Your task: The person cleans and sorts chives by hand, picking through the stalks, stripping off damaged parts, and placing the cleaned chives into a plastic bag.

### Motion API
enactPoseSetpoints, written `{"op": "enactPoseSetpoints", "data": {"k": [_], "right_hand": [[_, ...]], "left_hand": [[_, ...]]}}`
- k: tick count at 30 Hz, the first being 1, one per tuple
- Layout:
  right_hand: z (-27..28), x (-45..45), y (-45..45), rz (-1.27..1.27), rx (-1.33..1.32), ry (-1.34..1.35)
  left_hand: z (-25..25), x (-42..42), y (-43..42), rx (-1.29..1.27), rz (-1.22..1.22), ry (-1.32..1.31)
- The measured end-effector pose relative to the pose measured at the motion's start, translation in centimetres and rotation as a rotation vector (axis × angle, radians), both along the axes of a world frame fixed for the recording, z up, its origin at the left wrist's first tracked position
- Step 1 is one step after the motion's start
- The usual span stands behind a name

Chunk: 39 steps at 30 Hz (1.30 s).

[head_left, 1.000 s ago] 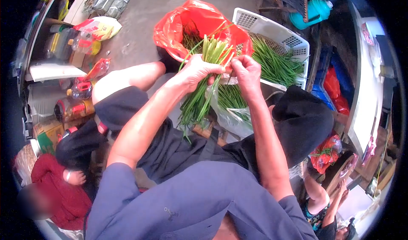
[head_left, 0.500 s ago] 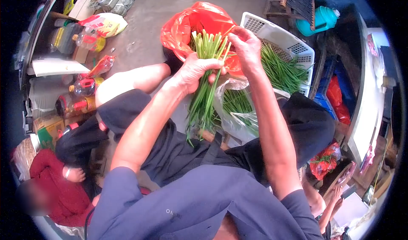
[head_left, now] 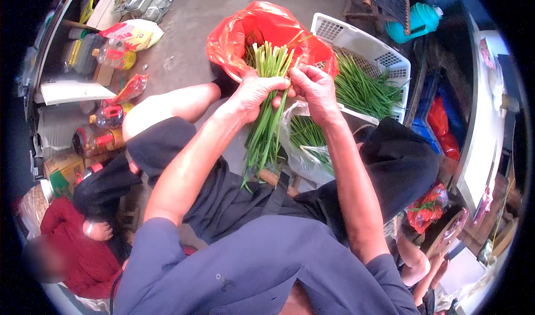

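Observation:
A bunch of garlic chives (head_left: 267, 125) hangs from my left hand (head_left: 253, 96), pale cut ends up and green leaves down over my lap. The fingers wrap round it, with the thumb across the front. My right hand (head_left: 316, 92) is beside it, thumb and fingers pinched on a strand at the bunch's right edge. Behind both hands a red plastic bag (head_left: 231, 39) gapes open, with a loose strand over its right side. More chives lie in a clear plastic bag (head_left: 298, 164) below my right hand, and in a white basket (head_left: 348, 33) to the right.
Bottles (head_left: 114, 114) and packets line the left side. A person in a dark red top (head_left: 83, 253) is at lower left; another person's arm (head_left: 426, 281) shows at lower right. A teal jug (head_left: 421, 22) stands by a chair (head_left: 384, 5); a blue crate (head_left: 426, 134) holds red bags.
My right hand has come down and left from above the bag to the bunch's edge. A loose strand now shows over the red bag. My left hand keeps its hold.

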State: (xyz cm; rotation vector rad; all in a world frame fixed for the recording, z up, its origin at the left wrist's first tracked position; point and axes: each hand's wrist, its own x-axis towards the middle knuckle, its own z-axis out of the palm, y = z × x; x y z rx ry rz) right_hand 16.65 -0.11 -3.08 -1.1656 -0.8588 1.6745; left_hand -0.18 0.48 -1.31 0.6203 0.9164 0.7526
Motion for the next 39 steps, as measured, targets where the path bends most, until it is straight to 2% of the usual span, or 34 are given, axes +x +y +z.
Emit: {"op": "enactPoseSetpoints", "data": {"k": [17, 22, 27, 29, 32, 34, 38, 39], "right_hand": [[-1.4, 0.1, -0.7, -0.031, 0.057, -0.034], [-1.2, -0.1, -0.6, -0.015, 0.121, -0.247], [-2.3, -0.5, -0.4, -0.039, 0.161, -0.301], [-2.4, -0.5, -0.4, -0.035, 0.180, -0.345], [-2.3, -0.5, -0.3, -0.080, 0.179, -0.390], [-3.0, -0.2, 0.5, -0.227, 0.252, -0.460], [-1.8, -0.3, 2.3, -0.211, 0.246, -0.514], [-3.0, -0.4, 3.0, -0.216, 0.287, -0.536]], "left_hand": [[-0.7, 0.2, 0.0, -0.170, -0.083, -0.152], [-0.7, 0.0, 0.2, -0.197, -0.083, -0.127], [-0.1, 0.7, -0.1, -0.186, 0.004, -0.069], [-0.4, 0.6, -0.2, -0.088, -0.029, -0.002], [0.5, 0.5, -0.3, -0.139, -0.004, 0.011], [0.0, 0.0, -0.2, -0.167, -0.021, -0.008], [-0.2, -0.2, -0.2, -0.201, -0.020, -0.079], [0.0, -0.2, -0.2, -0.202, -0.018, -0.079]]}}
